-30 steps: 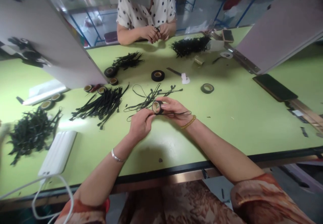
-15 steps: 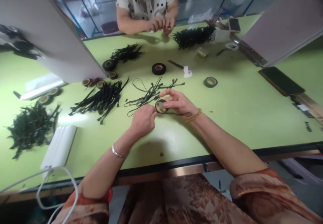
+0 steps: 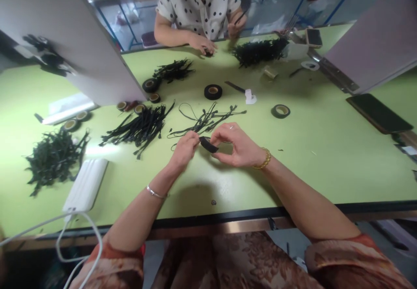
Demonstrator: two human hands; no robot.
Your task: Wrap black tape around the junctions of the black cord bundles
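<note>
My right hand (image 3: pixel 239 145) grips a roll of black tape (image 3: pixel 208 144) between thumb and fingers, its black outer face turned towards me. Close on its left, my left hand (image 3: pixel 185 152) is closed in a pinch at the roll's edge. A thin black cable (image 3: pixel 224 141) runs from the pinch behind the roll towards my right hand; the exact grip is hidden by the fingers. Just beyond both hands lies a loose spread of thin black cables with small connectors (image 3: pixel 208 117).
Left are a bundle of black cables (image 3: pixel 140 126), a dark tangled pile (image 3: pixel 57 156) and a white power strip-like box (image 3: pixel 86 184). Tape rolls (image 3: pixel 213 91) (image 3: pixel 280 111) lie ahead. A dark phone-like slab (image 3: pixel 379 113) lies right. Across the table a co-worker (image 3: pixel 202 15) handles small items.
The tape roll has turned from showing its open core to showing its outer face, and my right hand has rotated around it. The co-worker's hands have moved apart. The view has shifted slightly.
</note>
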